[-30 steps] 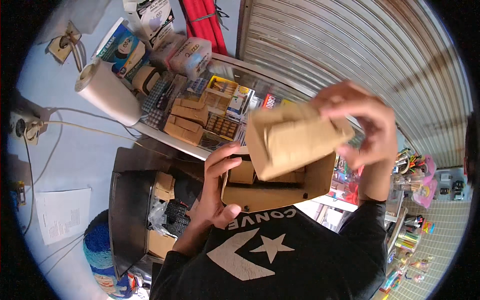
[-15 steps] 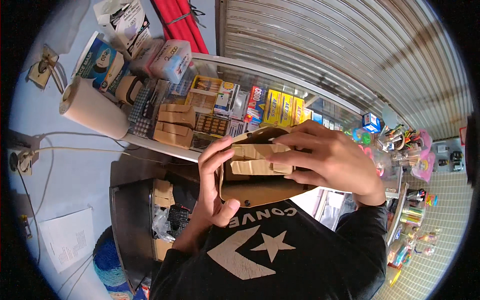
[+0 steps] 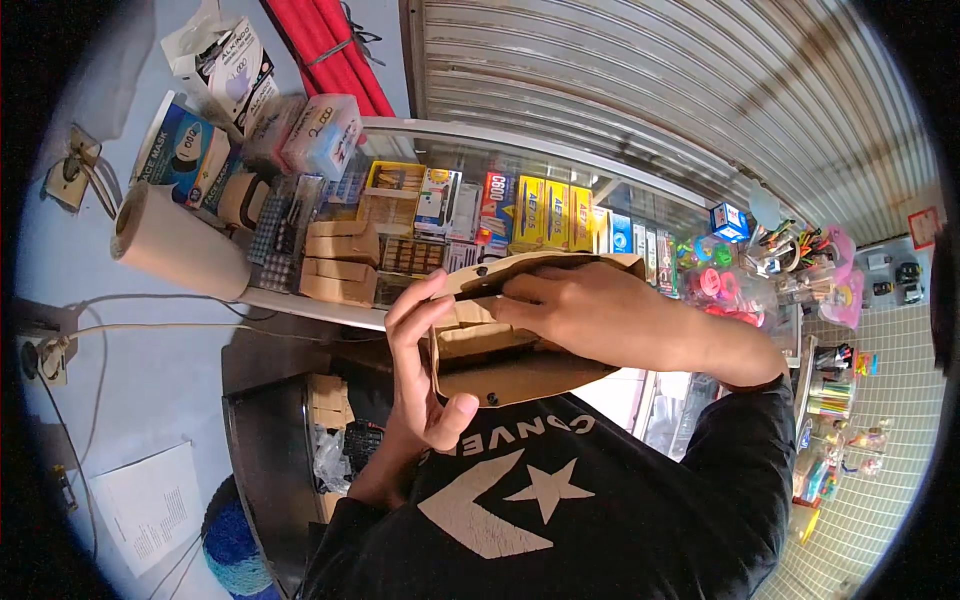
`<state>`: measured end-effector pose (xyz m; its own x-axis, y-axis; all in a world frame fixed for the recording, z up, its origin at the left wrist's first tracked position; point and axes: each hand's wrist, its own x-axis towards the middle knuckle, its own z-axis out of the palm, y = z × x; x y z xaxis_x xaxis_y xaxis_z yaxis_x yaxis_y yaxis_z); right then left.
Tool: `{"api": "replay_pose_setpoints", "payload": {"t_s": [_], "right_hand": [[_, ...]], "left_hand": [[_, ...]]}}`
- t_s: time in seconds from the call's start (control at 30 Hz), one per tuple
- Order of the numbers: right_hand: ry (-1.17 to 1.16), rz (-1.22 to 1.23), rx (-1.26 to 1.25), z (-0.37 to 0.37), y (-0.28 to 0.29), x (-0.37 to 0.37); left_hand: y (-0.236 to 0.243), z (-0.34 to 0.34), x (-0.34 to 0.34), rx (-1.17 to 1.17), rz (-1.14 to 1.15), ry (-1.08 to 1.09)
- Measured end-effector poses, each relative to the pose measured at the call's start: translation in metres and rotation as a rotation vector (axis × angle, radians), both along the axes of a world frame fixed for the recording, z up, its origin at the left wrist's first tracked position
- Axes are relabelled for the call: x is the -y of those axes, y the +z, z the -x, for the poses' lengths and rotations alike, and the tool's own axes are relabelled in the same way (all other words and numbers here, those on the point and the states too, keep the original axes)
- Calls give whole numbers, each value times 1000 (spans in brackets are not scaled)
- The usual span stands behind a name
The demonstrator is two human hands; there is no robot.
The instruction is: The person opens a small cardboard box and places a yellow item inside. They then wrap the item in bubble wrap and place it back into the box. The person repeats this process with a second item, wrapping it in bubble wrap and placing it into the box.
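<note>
In front of my chest I hold a brown paper bag (image 3: 520, 388) with dark eyelets near its rim, its mouth facing up. My left hand (image 3: 418, 360) is wrapped round the bag's left end, thumb on the near side and fingers on the far side. My right hand (image 3: 560, 310) reaches into the mouth from the right. Its bent fingers are on a small folded brown cardboard box (image 3: 478, 342) inside; the fingertips are partly hidden. Another box edge shows beside it in the bag.
Beyond the bag is a glass display counter (image 3: 420, 128) with yellow boxes (image 3: 545, 215), several brown cardboard boxes (image 3: 340, 262) and a white roll (image 3: 180, 240). A dark cabinet (image 3: 265, 450) stands at lower left. Jars and pens (image 3: 790, 250) crowd the right, below a metal shutter (image 3: 620, 90).
My right hand has moved left and deeper into the bag, and the small box now sits lower in it. My left hand keeps its hold. The whole view has shifted slightly.
</note>
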<state>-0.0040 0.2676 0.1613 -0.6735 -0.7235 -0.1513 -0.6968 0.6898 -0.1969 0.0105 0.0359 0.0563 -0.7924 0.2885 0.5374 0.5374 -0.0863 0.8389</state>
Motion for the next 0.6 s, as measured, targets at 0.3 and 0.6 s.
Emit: {"api": "replay_pose_setpoints", "payload": {"t_s": [0.3, 0.6], "right_hand": [[-21, 74, 172, 9, 17, -8], [-47, 453, 156, 12, 55, -59]], "left_hand": [[0, -4, 7, 7, 54, -12], [-4, -5, 9, -33, 14, -33]]}}
